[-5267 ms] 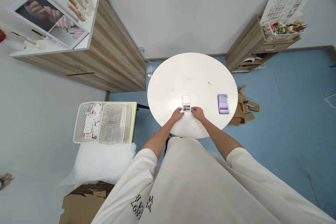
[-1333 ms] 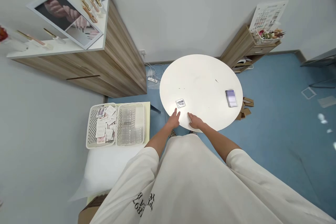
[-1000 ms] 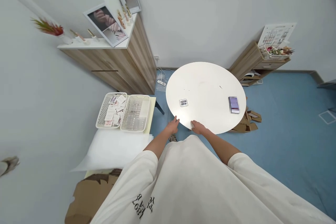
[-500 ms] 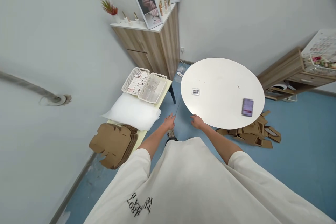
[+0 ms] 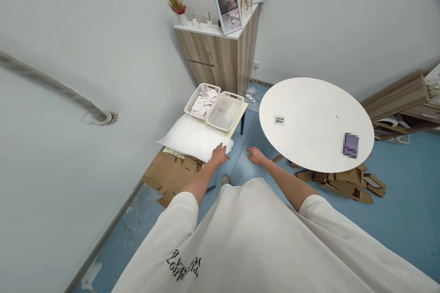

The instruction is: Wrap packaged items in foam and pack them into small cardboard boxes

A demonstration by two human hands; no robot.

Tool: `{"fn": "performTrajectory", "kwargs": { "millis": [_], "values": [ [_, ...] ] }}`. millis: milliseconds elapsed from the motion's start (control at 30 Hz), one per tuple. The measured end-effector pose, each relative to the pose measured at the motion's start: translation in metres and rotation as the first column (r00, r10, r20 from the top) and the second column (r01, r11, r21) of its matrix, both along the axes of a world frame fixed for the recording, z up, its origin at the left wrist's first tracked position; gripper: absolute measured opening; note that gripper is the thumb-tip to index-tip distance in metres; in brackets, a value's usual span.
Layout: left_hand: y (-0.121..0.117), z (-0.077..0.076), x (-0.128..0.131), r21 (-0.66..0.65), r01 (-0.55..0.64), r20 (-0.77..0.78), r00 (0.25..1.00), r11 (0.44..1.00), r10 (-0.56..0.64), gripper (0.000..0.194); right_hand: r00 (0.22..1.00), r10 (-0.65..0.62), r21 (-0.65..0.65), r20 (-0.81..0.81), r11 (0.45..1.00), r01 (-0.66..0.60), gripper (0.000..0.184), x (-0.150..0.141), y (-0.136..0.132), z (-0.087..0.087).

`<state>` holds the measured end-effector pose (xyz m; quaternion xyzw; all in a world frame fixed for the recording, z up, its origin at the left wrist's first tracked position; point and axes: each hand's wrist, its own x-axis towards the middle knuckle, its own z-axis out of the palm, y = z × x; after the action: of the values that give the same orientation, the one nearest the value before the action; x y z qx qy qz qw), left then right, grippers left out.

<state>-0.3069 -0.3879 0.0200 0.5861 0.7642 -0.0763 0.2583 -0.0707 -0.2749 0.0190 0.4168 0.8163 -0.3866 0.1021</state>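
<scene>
My left hand (image 5: 219, 154) is held out at the edge of a stack of white sheets (image 5: 192, 136), its fingers apart and nothing visible in them; whether it touches the sheets I cannot tell. To its right, my right hand (image 5: 255, 155) hangs over the blue floor, fingers loosely spread and holding nothing. Behind the sheets sit two white baskets: one (image 5: 187, 106) holds small white cards (image 5: 203, 103), the other (image 5: 237, 116) holds clear plastic pieces (image 5: 225, 107). Flattened brown cardboard (image 5: 172, 171) lies in front of the sheets.
A white oval table (image 5: 309, 100) stands at right, bearing a small tray of dark round pieces (image 5: 279, 120) and a blurred purple item (image 5: 350, 145). Cardboard boxes (image 5: 343, 181) lie on the floor beneath it. A wooden cabinet (image 5: 220, 59) fills the back corner; a pipe (image 5: 68, 87) juts out at left.
The view has turned left, shifting the surroundings rightward. My left hand has come to the edge of the white sheets. My right hand is now farther from the oval table.
</scene>
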Motion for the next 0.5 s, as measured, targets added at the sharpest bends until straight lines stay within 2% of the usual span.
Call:
{"fn": "performTrajectory", "kwargs": {
  "millis": [133, 233, 333, 500],
  "values": [
    [-0.012, -0.008, -0.038, -0.026, 0.023, 0.028, 0.999, 0.999, -0.022, 0.054, 0.999, -0.027, -0.024, -0.032, 0.999, 0.026, 0.048, -0.051, -0.020, -0.008],
    [-0.013, -0.014, -0.055, -0.061, 0.035, 0.054, 0.998, 0.998, -0.032, 0.054, 0.998, -0.042, -0.032, -0.041, 0.999, 0.041, 0.047, -0.079, -0.031, -0.015],
    [-0.011, -0.018, -0.063, -0.076, 0.040, 0.073, 0.997, 0.996, -0.034, 0.055, 0.998, -0.052, -0.032, -0.039, 0.998, 0.051, 0.047, -0.095, -0.037, -0.020],
    [-0.012, -0.022, -0.074, 0.038, 0.042, 0.104, 0.994, 0.998, -0.046, 0.050, 0.995, -0.097, -0.046, -0.015, 0.994, 0.097, 0.045, -0.114, -0.039, -0.022]
  ]
}}
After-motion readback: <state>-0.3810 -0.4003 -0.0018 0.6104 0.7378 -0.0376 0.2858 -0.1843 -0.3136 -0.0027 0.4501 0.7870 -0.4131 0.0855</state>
